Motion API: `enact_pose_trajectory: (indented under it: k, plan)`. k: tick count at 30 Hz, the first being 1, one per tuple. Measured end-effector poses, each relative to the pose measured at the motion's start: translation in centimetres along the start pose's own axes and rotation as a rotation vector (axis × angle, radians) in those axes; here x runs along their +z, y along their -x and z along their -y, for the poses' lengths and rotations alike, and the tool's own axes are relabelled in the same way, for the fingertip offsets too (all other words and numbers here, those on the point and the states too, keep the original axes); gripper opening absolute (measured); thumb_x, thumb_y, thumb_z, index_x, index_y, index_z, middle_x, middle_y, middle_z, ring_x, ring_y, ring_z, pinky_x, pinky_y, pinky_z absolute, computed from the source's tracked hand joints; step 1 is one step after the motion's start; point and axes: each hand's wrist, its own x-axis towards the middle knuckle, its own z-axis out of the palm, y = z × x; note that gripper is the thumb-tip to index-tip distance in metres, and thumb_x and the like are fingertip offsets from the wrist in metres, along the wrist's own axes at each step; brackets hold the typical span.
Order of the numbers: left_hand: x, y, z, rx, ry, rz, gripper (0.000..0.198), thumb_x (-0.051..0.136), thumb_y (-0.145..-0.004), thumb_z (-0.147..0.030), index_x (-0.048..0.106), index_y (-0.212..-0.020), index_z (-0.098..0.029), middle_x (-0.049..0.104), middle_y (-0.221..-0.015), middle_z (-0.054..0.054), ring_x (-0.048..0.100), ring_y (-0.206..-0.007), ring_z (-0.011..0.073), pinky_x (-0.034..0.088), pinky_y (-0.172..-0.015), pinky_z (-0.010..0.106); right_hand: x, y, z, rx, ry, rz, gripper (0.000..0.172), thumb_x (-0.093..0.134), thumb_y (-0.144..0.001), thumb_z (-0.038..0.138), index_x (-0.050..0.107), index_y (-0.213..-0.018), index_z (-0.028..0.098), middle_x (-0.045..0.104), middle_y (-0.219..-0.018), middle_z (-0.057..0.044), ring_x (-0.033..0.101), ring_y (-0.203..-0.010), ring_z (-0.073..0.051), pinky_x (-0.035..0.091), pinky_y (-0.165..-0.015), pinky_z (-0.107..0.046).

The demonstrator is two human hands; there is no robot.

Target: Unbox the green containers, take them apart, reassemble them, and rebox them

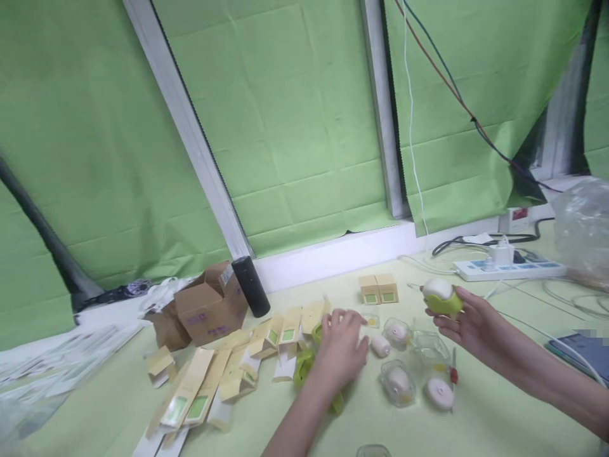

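Raised above the table at the right, my right hand (464, 315) is closed round a small rounded white device (438, 289) with a yellow-green cover (442, 304) on its lower part. My left hand (340, 346) hovers low over the table, fingers bent and apart, with nothing visible between thumb and forefinger. Under and beside it lie yellow-green plastic covers (303, 367), partly hidden by the hand. Just right of the left hand are a small white device (380, 346), a clear plastic shell with a white piece (398, 383), and a round white device (439, 394).
Open cardboard boxes (193, 387) with green windows spread to the left. A brown carton (209, 311) and a black cylinder (250, 287) stand behind. Two small boxes (378, 289) sit at the back. A power strip (509, 270) with cables lies at the right, near a phone (580, 352).
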Motion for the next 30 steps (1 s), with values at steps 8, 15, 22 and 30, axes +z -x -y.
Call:
enact_pose_trajectory:
  k: [8,15,22,30]
  plan:
    - [1.9,-7.2,3.9,-0.157,0.101,0.13,0.031,0.056,-0.083,-0.033,0.055,-0.108,-0.016,0.057,-0.112,0.007,0.056,-0.1,0.0216,0.044,-0.088,0.046,-4.7,0.0,-2.8,-0.089,0.024,-0.162,0.028,0.059,-0.08,0.046,0.063,-0.096,0.024,0.069,-0.086,-0.002,0.061,-0.067,-0.017,0.054,-0.063,-0.026]
    - [-1.0,-0.9,2.5,-0.176,0.542,-0.18,0.039,0.048,-0.081,-0.043,0.042,-0.111,-0.019,0.053,-0.11,0.01,0.059,-0.096,0.0207,0.05,-0.076,0.032,0.4,1.7,-1.6,-0.069,0.274,-0.02,0.04,0.056,-0.077,0.054,0.064,-0.098,0.021,0.066,-0.108,-0.008,0.062,-0.096,-0.028,0.05,-0.083,-0.039]
    - [-2.2,9.9,3.3,-0.505,1.705,-0.214,0.044,0.056,-0.075,-0.053,0.05,-0.104,-0.02,0.061,-0.094,0.007,0.057,-0.062,0.0114,0.035,-0.046,0.019,4.5,-1.3,-2.9,0.024,0.273,0.101,0.039,0.062,-0.073,0.05,0.064,-0.102,0.024,0.069,-0.1,-0.008,0.065,-0.089,-0.029,0.054,-0.074,-0.04]
    - [-1.1,14.7,5.6,-0.404,1.194,-0.188,0.055,0.07,-0.058,-0.021,0.048,-0.109,-0.025,0.053,-0.106,0.003,0.049,-0.08,0.0139,0.038,-0.071,0.026,10.3,-2.1,-4.5,-0.011,0.575,0.16,0.045,0.07,-0.068,0.049,0.06,-0.109,0.033,0.062,-0.116,-0.006,0.062,-0.092,-0.029,0.055,-0.072,-0.038]
